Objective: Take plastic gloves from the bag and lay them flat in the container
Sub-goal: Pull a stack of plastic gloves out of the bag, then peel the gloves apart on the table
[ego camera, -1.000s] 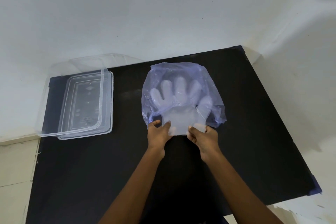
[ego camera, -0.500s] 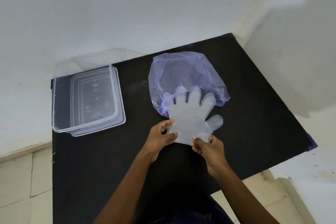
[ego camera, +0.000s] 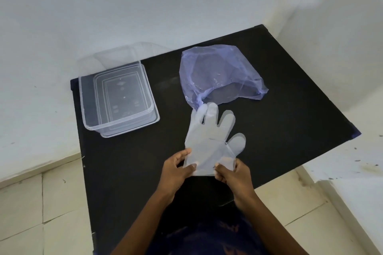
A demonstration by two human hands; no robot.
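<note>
A clear plastic glove [ego camera: 209, 138] lies spread over the black table, fingers pointing away from me, its fingertips just at the mouth of the bag. My left hand [ego camera: 176, 168] pinches the glove's cuff at its left corner. My right hand [ego camera: 233, 173] pinches the cuff at its right corner. The translucent blue bag [ego camera: 217, 74] sits beyond the glove, crumpled, its opening facing me. The clear rectangular container [ego camera: 87, 114] stands at the table's left, open, resting on its lid.
The black table [ego camera: 290, 114] fits into a white wall corner, with walls behind and to the right. A tiled floor shows at the left and lower right. The table's front edge is near my body.
The glove has come out of the bag toward me; earlier it was inside, then half out. The bag has slumped. Both hands moved nearer to me with the cuff.
</note>
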